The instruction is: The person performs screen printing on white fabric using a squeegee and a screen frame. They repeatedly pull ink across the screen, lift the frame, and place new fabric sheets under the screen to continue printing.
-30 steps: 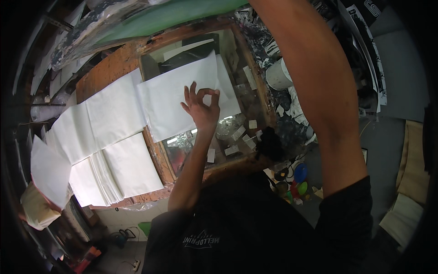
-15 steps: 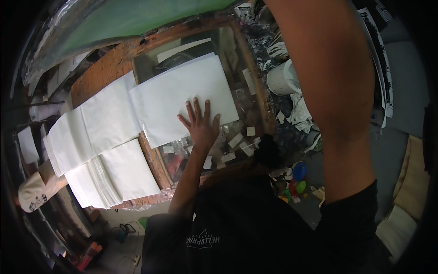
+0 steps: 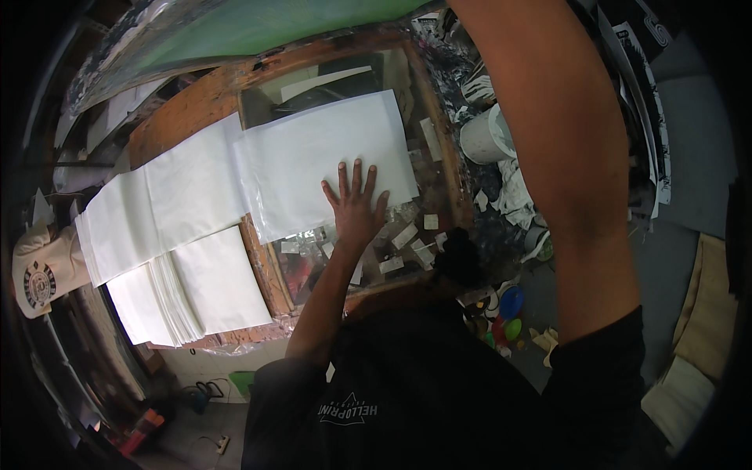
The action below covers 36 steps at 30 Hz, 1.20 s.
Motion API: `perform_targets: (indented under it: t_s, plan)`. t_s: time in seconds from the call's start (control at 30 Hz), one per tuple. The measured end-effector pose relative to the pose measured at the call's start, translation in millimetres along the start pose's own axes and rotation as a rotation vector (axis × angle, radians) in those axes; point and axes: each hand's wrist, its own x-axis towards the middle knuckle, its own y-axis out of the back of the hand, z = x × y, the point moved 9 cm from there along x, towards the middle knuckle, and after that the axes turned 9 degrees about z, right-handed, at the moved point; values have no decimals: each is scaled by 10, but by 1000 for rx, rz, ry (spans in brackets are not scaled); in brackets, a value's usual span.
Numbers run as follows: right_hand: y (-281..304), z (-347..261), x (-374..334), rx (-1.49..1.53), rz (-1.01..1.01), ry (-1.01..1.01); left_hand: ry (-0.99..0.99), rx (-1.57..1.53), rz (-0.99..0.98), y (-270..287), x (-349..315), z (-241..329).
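My left hand lies flat, fingers spread, on the near right part of a smooth white sheet. The sheet rests on a glass panel set in a worn wooden frame. My right arm reaches up and forward along the right side. Its hand is past the top edge, out of sight. Left of the sheet lie stacks of folded white pieces, one farther back and one nearer; they look like cloth or thin paper.
A green translucent panel slants over the far side. Small pale scraps lie under or on the glass near my hand. To the right stand a white bucket and crumpled white material. A beige cap is at far left.
My left hand has moved slightly right and away from me, still flat on the sheet. The sheet appears shifted a little the same way. The whole view has turned slightly.
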Motion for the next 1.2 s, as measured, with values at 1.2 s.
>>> perform_targets:
  t_s: [1.2]
  plan:
    - [-617,-283,-685,67,124,-159,337,-623,245,1114,-151,-262]
